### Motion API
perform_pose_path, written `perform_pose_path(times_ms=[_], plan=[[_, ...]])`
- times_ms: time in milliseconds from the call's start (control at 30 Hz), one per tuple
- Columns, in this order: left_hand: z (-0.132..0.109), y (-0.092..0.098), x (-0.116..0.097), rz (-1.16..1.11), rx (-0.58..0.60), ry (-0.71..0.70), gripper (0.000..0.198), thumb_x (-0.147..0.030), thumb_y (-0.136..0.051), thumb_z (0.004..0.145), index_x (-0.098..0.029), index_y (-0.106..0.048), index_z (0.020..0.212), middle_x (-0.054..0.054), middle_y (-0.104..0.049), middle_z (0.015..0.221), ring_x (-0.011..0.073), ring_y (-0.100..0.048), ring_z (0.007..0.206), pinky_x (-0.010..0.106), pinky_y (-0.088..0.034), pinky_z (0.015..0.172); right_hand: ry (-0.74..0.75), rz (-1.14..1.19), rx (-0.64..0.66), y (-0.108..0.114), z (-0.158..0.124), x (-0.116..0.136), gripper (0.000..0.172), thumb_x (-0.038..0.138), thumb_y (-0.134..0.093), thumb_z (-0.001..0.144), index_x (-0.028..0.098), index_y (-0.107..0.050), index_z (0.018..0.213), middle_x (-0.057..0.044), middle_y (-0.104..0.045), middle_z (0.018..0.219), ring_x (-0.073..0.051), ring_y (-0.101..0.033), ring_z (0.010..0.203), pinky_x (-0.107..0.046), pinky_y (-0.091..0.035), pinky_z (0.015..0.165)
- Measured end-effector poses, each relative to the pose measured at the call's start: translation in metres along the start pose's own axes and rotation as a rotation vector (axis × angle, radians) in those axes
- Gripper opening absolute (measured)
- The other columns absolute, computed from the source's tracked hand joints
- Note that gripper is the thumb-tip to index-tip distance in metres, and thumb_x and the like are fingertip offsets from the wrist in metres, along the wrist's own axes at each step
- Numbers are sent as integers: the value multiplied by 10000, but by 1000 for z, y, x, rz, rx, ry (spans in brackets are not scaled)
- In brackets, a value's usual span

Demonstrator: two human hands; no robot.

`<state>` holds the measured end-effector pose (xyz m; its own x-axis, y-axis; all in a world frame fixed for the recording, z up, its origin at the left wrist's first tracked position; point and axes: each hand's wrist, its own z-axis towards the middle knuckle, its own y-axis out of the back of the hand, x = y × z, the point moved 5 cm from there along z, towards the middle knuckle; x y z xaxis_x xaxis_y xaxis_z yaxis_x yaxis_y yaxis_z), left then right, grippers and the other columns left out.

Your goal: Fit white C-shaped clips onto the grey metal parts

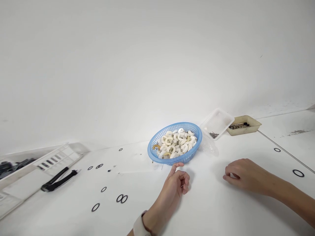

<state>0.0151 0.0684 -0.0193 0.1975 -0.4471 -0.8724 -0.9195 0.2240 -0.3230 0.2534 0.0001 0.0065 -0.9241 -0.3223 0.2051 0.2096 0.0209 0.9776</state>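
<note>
A blue plastic basket point(150, 151) stands on the white table, heaped with white and cream C-shaped parts point(176, 142), some with small metal bits. My left hand point(176, 182) is just in front of the basket, wearing a pale wristband. Its index finger stretches up to the basket's near rim, though I cannot tell whether it touches. The other fingers are loosely curled, and nothing shows in them. To the right, my right hand point(242, 173) rests low over the table. Its fingers bend loosely, with a gap between thumb and fingers and no object visible.
Behind my right hand lie a white tray point(218, 123) with small metal pins, a clear plastic bag point(209, 147) and a beige tray point(243, 131). Black rings point(95, 207) are scattered about the table. Black-handled pliers point(57, 180) lie by a white box point(14, 177) at left.
</note>
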Motion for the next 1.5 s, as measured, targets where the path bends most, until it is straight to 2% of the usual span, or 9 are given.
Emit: perform_pose_path(times_ms=[200, 400, 600, 767, 1000, 1300, 1500], plan=[[-4, -4, -6, 11, 11, 9, 527, -258, -624, 623, -255, -389, 1094, -86, -526, 565, 107, -379, 502, 245, -244, 504, 11, 20, -25, 1, -1, 0, 360, 219, -447, 948, 200, -233, 659, 39, -308, 586, -133, -258, 556, -298, -182, 560], [-1, 0, 2, 19, 2, -12, 489, -284, -615, 626, -271, -383, 1057, -97, -498, 545, 105, -378, 475, 239, -204, 488, 9, 12, -25, 1, -1, 0, 364, 221, -428, 958, 202, -222, 659, 39, -303, 588, -135, -261, 557, -296, -189, 560], [-6, -1, -5, 48, -11, -47, 493, -286, -611, 671, -257, -421, 1125, -73, -538, 579, 119, -404, 522, 241, -268, 504, 8, 27, -20, -1, -1, -2, 368, 226, -444, 955, 200, -231, 657, 40, -305, 581, -133, -253, 552, -297, -185, 559], [-6, -1, -8, 57, -18, -49, 491, -283, -607, 661, -249, -427, 1117, -69, -537, 575, 119, -395, 524, 240, -268, 502, 1, 13, -1, -1, 0, -2, 356, 245, -425, 971, 199, -255, 662, 37, -346, 596, -133, -281, 563, -295, -199, 569], [-4, 0, -6, 60, -42, -64, 488, -297, -608, 641, -258, -419, 1088, -79, -527, 570, 112, -371, 511, 240, -260, 498, 14, 39, -41, 1, 0, -1, 370, 228, -443, 956, 201, -225, 657, 39, -300, 580, -132, -252, 551, -297, -186, 557], [-9, -3, -9, 84, -57, -63, 516, -333, -610, 613, -257, -408, 1082, -87, -514, 540, 115, -359, 501, 243, -259, 493, 10, 24, -30, 1, 2, 0, 366, 224, -438, 954, 201, -228, 655, 41, -299, 576, -132, -245, 548, -297, -191, 556], [-14, -6, -12, 110, -33, -79, 549, -353, -611, 655, -240, -419, 1157, -81, -525, 544, 125, -372, 511, 252, -290, 505, 2, 5, -12, -2, 0, -2, 359, 233, -430, 965, 199, -245, 659, 40, -333, 585, -132, -271, 554, -296, -198, 559]])
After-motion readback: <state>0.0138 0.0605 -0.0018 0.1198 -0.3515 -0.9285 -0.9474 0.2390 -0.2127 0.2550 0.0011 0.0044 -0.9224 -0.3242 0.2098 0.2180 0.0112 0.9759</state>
